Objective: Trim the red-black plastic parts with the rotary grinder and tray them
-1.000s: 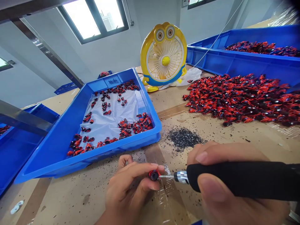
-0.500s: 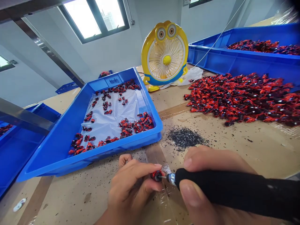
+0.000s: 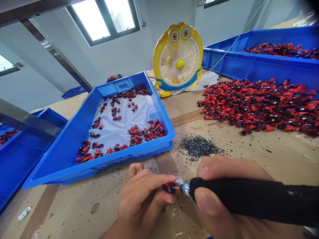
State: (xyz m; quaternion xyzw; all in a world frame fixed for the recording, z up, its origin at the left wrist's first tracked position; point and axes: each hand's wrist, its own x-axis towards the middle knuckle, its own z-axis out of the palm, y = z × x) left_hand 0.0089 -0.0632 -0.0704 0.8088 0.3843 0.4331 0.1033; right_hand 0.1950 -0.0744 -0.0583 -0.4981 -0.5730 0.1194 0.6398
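Between thumb and forefinger, my left hand (image 3: 143,196) pinches a small red and black plastic part (image 3: 169,187) just above the table. My right hand (image 3: 219,199) is wrapped round a black power screwdriver (image 3: 249,199) with a silver collar. Its thin metal bit points left and meets the open end of the part; how deep it reaches inside I cannot tell. Beyond the hands, a blue tray (image 3: 99,166) lined with white plastic sheet holds many similar parts along its edges.
A large pile of red and black parts (image 3: 256,106) lies at right, before another blue bin (image 3: 224,63). Black shavings (image 3: 199,146) are heaped beyond my right hand. A yellow fan (image 3: 179,63) stands behind. A metal post (image 3: 30,121) crosses the left side.
The whole view has shifted slightly, with everything appearing a little further right. Both hands keep their grips, and the bit stays at the part.
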